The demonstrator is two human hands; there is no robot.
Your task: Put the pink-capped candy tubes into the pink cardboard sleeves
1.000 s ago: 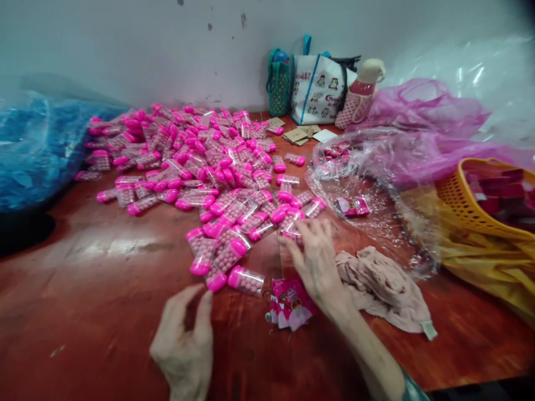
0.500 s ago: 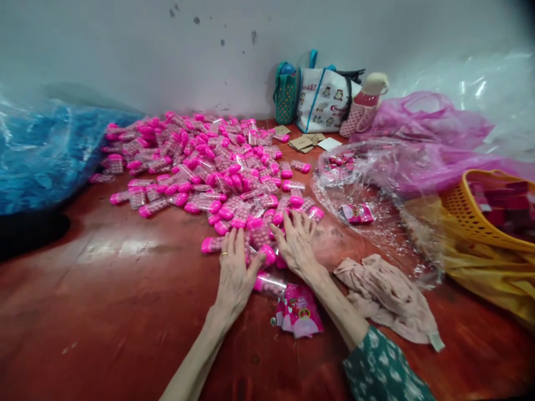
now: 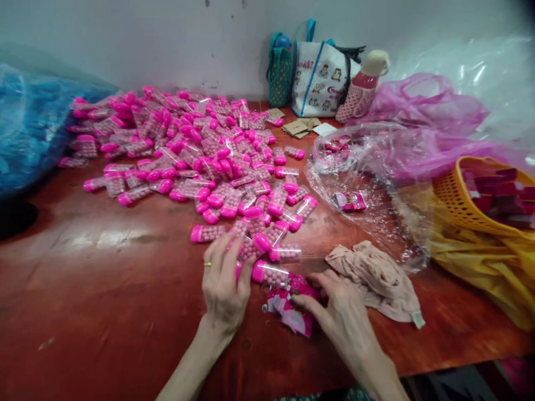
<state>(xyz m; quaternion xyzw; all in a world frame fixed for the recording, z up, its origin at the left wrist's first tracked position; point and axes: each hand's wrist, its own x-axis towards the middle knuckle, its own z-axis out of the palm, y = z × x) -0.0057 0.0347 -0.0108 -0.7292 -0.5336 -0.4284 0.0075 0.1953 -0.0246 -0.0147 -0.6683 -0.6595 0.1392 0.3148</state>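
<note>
A big heap of clear tubes with pink caps (image 3: 196, 150), filled with pink beads, covers the far half of the red-brown table (image 3: 104, 301). My left hand (image 3: 223, 284), a ring on one finger, lies flat with fingers spread on the nearest tubes (image 3: 254, 245). My right hand (image 3: 340, 312) touches a small stack of pink printed packets (image 3: 290, 309) at the table's near side, fingertips on them. One tube (image 3: 270, 274) lies between both hands. Whether either hand grips anything is unclear.
A beige cloth (image 3: 376, 278) lies right of my hands. Clear plastic sheeting (image 3: 376, 184) with more pink packets, a pink bag, and an orange basket (image 3: 472, 206) on yellow plastic sit at right. A blue bag (image 3: 29, 128) is at left. Tote bags and a bottle stand by the wall.
Both hands pulled back toward me from the heap's edge, dragging several tubes nearer. My right hand moved down onto the pink packets.
</note>
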